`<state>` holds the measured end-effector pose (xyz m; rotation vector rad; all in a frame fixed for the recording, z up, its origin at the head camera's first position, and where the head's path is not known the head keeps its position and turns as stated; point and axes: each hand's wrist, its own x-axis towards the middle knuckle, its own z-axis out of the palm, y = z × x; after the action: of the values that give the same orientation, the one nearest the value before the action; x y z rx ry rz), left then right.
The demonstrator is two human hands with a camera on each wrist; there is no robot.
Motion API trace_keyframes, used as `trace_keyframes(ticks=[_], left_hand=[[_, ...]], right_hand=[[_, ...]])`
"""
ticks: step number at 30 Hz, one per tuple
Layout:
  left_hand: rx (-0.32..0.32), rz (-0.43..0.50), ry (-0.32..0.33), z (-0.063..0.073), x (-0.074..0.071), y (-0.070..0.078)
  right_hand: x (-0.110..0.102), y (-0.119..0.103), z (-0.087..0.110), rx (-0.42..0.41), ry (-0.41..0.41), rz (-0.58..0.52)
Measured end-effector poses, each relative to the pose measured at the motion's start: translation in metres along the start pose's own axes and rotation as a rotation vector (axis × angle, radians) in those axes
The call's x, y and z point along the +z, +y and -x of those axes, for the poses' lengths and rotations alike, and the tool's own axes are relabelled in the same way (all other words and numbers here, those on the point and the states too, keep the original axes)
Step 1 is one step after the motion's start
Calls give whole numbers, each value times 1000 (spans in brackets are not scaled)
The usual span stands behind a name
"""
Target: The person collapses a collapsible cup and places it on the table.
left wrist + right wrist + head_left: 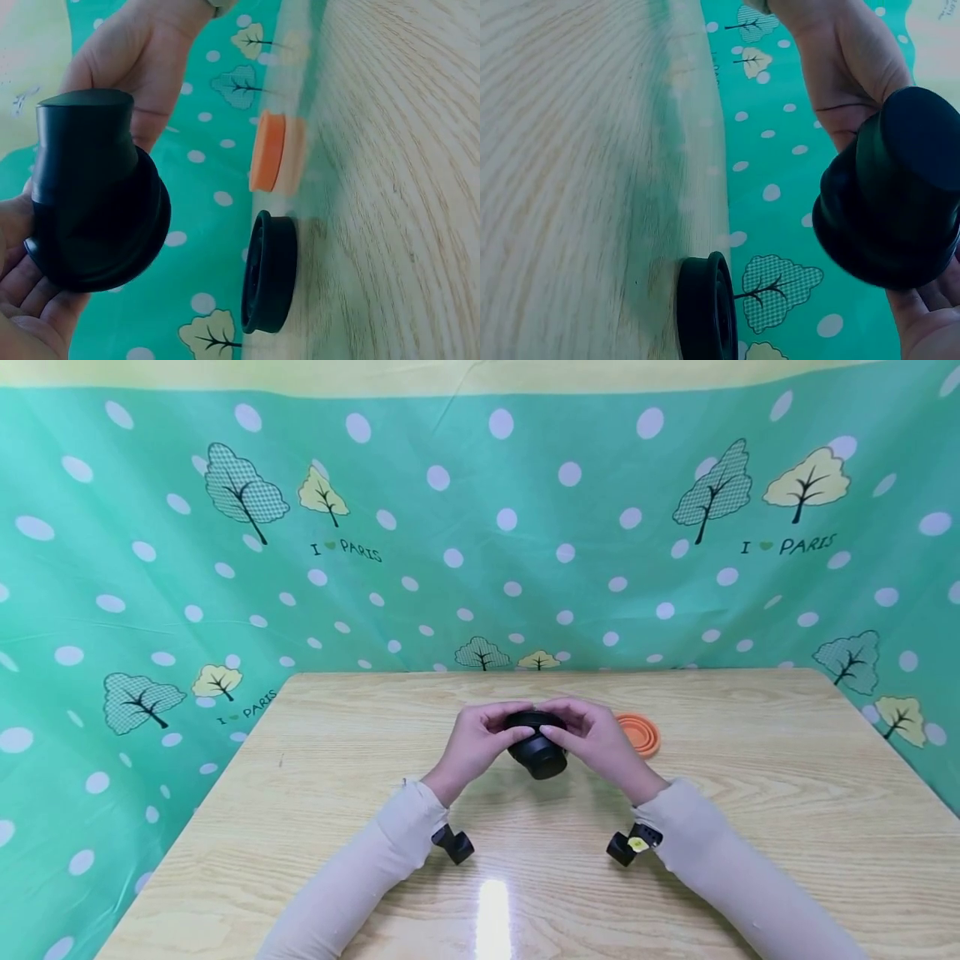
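Both hands hold a black collapsible cup [542, 753] between them, raised above the table with its narrower closed end tilted toward me. My left hand [483, 739] grips the left side of the wide rim, thumb on the near face and fingers behind. From the right, my right hand [592, 739] grips it the same way. In the left wrist view a flat black ringed disc [271, 274] lies on the table beyond the held cup. An orange collapsed cup [640, 735] lies just right of my right hand, showing concentric rings.
A wood-grain table [360, 727] spans the area under both arms. Behind it hangs a green dotted cloth [412, 535] printed with trees. Small black devices are strapped at the left wrist [453, 845] and right wrist [632, 843], low over the table.
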<state>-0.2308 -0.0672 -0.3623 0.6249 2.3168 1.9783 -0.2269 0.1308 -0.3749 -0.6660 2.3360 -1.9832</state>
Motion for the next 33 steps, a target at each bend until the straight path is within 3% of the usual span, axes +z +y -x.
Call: trace_keyframes(ticks=[5,12,16,26,33], left_hand=[[10,-18,-1,-3,-1,-13],[53,20,5,-2,-5,-16],[43,57,7,-1,-7,-15],[14,147,-96,1,-5,-12],[31,130,-39,0,-2,-10]], right_hand=[[2,0,1,7,-8,-9],[1,-1,2,-1,31,-11],[0,-2,2,-2,76,-33],[-3,-1,2,32,178,-199],[-3,1,1,10,165,-212]])
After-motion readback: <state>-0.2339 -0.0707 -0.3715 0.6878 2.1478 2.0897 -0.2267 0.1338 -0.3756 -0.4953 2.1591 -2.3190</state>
